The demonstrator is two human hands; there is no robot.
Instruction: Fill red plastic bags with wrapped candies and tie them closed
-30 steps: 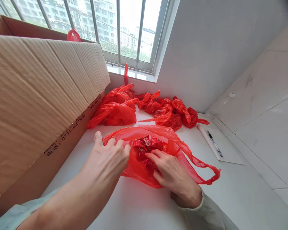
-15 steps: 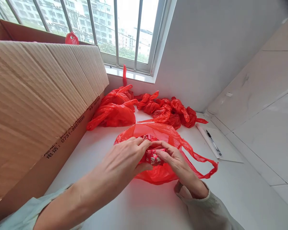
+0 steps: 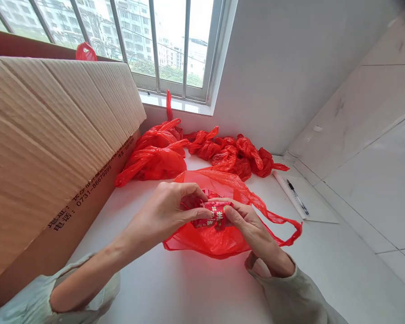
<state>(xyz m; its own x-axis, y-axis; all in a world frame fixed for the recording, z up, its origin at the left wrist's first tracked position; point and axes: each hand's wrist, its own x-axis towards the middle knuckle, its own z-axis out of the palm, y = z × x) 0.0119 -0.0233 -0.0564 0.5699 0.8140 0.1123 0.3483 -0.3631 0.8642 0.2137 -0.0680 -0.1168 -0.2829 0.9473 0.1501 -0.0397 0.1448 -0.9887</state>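
Observation:
A small red packet (image 3: 219, 215) with white and yellow printed characters is held between my two hands, over an open red plastic bag (image 3: 219, 245). My left hand (image 3: 175, 204) pinches the packet's left end between thumb and fingers. The right end is gripped by my right hand (image 3: 248, 220), its thumb on the front face and its fingers behind. More red wrapped pieces show dimly beneath and behind the packet inside the bag. One bag handle (image 3: 295, 231) stretches out to the right across the white table.
A large cardboard box (image 3: 57, 135) stands at the left, a bit of red plastic (image 3: 86, 52) poking above its edge. Several knotted red bags (image 3: 236, 157) lie along the back wall. A black pen (image 3: 297, 197) rests on paper (image 3: 319, 243) at right. Behind is a barred window (image 3: 168, 54).
The packet has turned and shifted slightly left, showing more of its printed face. My left hand has opened its arch and now grips the packet's left end. The view has tilted slightly.

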